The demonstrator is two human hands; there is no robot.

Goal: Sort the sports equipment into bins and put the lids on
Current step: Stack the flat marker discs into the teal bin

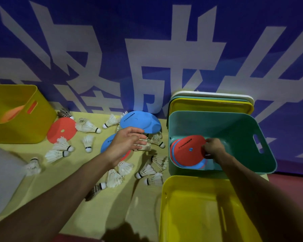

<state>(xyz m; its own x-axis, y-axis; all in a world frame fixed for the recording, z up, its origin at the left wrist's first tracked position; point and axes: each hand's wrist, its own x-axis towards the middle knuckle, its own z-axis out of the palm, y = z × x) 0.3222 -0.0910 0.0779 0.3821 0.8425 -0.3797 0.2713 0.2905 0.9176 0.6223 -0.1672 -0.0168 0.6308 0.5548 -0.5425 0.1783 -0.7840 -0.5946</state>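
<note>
Risk notes: R hand [212,148] pinches edge of red disc [187,151], held tilted over disc stack inside teal bin [217,114]; L hand [128,144] has fingers spread, holding nothing, at near rim of blue disc [140,122] (contact unclear), which sits propped on shuttlecocks [157,139]. Likely fail: L grab scoops a shuttlecock w/ the disc, so feathers get crushed or wrong item lands in teal bin. Also poss: red disc released tilted, leans on wall, stack uneven, lid won't seat. Loose shuttlecocks on tabletop [112,206] could be swept off by forearm
</note>
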